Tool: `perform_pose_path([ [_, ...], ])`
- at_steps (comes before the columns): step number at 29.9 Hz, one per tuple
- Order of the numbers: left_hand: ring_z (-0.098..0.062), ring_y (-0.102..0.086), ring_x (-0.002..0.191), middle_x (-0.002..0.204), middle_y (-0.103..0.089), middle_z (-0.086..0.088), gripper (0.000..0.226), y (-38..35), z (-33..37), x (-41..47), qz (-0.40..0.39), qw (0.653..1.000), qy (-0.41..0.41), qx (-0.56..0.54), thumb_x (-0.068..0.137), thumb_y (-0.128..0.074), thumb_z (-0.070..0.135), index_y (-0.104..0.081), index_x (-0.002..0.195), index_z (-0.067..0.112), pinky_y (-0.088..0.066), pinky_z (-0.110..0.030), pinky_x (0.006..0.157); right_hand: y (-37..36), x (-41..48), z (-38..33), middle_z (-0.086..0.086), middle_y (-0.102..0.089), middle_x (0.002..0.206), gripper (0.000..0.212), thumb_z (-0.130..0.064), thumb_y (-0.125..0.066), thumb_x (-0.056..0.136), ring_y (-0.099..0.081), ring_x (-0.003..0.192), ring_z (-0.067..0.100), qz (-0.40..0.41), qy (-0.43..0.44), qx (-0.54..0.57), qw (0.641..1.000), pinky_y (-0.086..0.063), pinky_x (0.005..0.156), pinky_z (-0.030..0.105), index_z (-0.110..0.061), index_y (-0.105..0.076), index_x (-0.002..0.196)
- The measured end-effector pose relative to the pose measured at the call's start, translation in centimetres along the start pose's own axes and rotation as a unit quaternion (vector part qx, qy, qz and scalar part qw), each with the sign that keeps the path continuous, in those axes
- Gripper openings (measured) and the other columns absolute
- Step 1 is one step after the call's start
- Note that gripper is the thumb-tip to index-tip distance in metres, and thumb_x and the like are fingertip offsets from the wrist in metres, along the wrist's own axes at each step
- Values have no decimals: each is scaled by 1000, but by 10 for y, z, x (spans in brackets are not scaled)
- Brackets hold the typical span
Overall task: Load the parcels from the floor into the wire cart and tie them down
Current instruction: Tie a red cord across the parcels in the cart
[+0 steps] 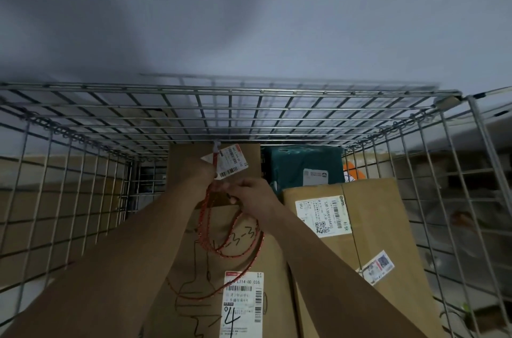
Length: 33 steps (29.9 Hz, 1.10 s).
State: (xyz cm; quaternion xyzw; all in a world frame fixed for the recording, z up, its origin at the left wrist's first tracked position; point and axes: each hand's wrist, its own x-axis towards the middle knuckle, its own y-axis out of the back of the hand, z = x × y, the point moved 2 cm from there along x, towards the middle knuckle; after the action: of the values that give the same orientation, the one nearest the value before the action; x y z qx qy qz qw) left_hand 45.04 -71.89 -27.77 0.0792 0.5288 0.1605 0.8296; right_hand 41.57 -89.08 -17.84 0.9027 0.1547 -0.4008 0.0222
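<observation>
- Two bare arms reach into a silver wire cart [83,199].
- The right hand [253,196] pinches a thin red rope [203,213] between its thumb and fingers.
- The left hand [206,171] bends in beside the rope, but its fingers are hidden, so I cannot tell how it grips.
- The rope runs up to the cart's back wall (right by a white tag) and hangs in loops over a big brown cardboard box [243,265].
- Another brown cardboard box [382,213] sits just beside it, with a dark green parcel [299,163] behind.

Perhaps four parcels [374,199] in wire cart [221,92]
</observation>
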Motion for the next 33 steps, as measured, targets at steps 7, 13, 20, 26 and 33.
perform_pose_path([
  [7, -33, -76, 75, 90, -69, -11, 15, 10, 18, -88, -4, 998, -56, 16, 97, -64, -1, -60, 92, 12, -65, -43, 68, 6, -39, -1, -3, -59, 67, 20, -24, -71, 95, -41, 42, 5, -41, -51, -72, 995, -29, 37, 20, -16, -66, 77],
  [13, -19, -68, 91, 94, -67, 7, 23, 30, 5, -121, 26, 976, -177, 124, 94, -68, 11, -63, 92, 33, -61, -41, 84, -1, -89, -6, -2, -49, 68, 19, -15, -60, 99, -30, 44, 5, -120, -134, -41, 983, -20, 34, 16, -17, -56, 80],
  [20, -22, -65, 92, 96, -68, 1, 29, 51, -22, -198, 31, 947, -278, 157, 95, -59, -1, -67, 83, 24, -48, -29, 71, -1, -175, -23, -4, -52, 72, 17, -12, -51, 104, -34, 50, 6, -172, -72, 38, 982, -18, 38, 17, -14, -68, 102],
  [26, -14, -70, 84, 89, -75, 8, 17, 57, -40, -273, -53, 924, -289, 243, 95, -67, 26, -74, 80, 31, -61, -38, 81, -3, -221, -18, 4, -71, 92, 24, -3, -52, 102, -67, 76, 14, -127, 28, 103, 986, -52, 81, 33, -6, -57, 125],
  [33, -34, -65, 106, 123, -67, -29, 29, 44, -82, -324, -387, 890, -231, 73, 103, -52, 13, -68, 125, 4, -49, -49, 98, -2, -244, 28, 7, -77, 104, 19, 5, -49, 103, -71, 98, 21, -56, 64, 214, 973, -56, 94, 32, -3, -62, 113],
])
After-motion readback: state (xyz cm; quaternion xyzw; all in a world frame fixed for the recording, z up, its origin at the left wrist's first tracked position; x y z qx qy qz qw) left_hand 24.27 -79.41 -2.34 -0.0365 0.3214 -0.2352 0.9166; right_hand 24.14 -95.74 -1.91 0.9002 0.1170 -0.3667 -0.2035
